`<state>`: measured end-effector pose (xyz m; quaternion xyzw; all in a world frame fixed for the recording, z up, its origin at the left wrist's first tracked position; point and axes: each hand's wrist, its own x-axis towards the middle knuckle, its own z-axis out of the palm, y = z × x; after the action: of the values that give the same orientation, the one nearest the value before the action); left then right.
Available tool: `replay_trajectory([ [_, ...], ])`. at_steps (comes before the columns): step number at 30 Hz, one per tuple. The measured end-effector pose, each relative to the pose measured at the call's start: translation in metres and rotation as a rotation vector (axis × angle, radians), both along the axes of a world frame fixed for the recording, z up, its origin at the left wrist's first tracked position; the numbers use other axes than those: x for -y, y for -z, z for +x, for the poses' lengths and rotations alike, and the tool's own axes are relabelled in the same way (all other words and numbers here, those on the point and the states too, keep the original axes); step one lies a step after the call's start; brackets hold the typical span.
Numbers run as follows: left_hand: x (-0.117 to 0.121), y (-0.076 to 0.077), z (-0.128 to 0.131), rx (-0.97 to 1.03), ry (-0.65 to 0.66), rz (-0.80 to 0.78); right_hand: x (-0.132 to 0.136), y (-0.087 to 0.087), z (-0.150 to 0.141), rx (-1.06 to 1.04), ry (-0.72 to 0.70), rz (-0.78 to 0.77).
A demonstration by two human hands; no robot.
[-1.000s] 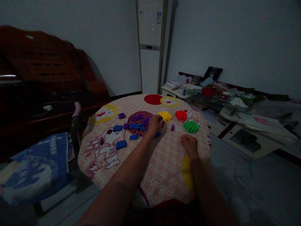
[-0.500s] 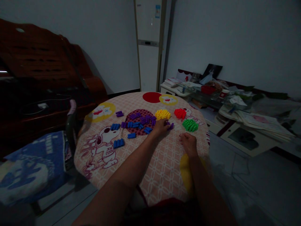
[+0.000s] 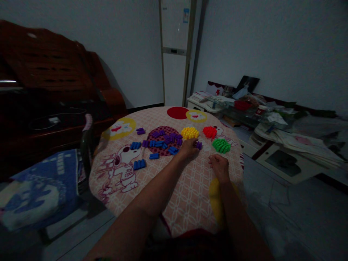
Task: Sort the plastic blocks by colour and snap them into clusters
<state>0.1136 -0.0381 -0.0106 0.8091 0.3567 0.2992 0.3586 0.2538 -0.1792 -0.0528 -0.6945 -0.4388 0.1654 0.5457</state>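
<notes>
My left hand (image 3: pixel 189 148) lies low over the middle of the patterned tablecloth (image 3: pixel 190 192). Its fingers are bent down around small purple plastic pieces (image 3: pixel 199 145), which show just past the fingertips. Right behind that hand is a cluster of yellow pieces (image 3: pixel 190 132). Closer to me on the right, my right hand (image 3: pixel 219 166) rests with curled fingers; whether anything is in them is hidden. Beyond it sit a green cluster (image 3: pixel 221 145) and a red cluster (image 3: pixel 209 132). To the left lie more purple pieces (image 3: pixel 173 138) and blue pieces (image 3: pixel 139 164) in short rows.
A chair with a blue cloth (image 3: pixel 51 188) stands left of the round table. Farther left is a dark wooden bench (image 3: pixel 51 69). A cluttered low cabinet (image 3: pixel 252 139) lines the right wall, and a tall white unit (image 3: pixel 174 76) fills the corner.
The view has shifted a little, so the scene sits slightly farther right. My left hand stays by the purple pieces, with more of them showing past its fingers. My right hand keeps its curled pose.
</notes>
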Motion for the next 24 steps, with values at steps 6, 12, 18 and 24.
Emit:
replay_trajectory([
  [6,-0.016,-0.013,-0.022,-0.008,-0.171,0.134,0.001,-0.003,0.0,-0.009,0.015,-0.025],
  [12,-0.046,-0.025,-0.089,-0.24,-0.61,0.27,0.002,-0.004,-0.002,-0.027,0.022,-0.03],
  [18,-0.078,-0.022,-0.179,-0.438,-0.821,0.038,0.0,0.002,0.001,-0.011,0.022,-0.023],
  [24,-0.086,-0.016,-0.17,-0.335,-0.735,0.208,0.0,0.003,0.002,-0.009,0.015,-0.021],
])
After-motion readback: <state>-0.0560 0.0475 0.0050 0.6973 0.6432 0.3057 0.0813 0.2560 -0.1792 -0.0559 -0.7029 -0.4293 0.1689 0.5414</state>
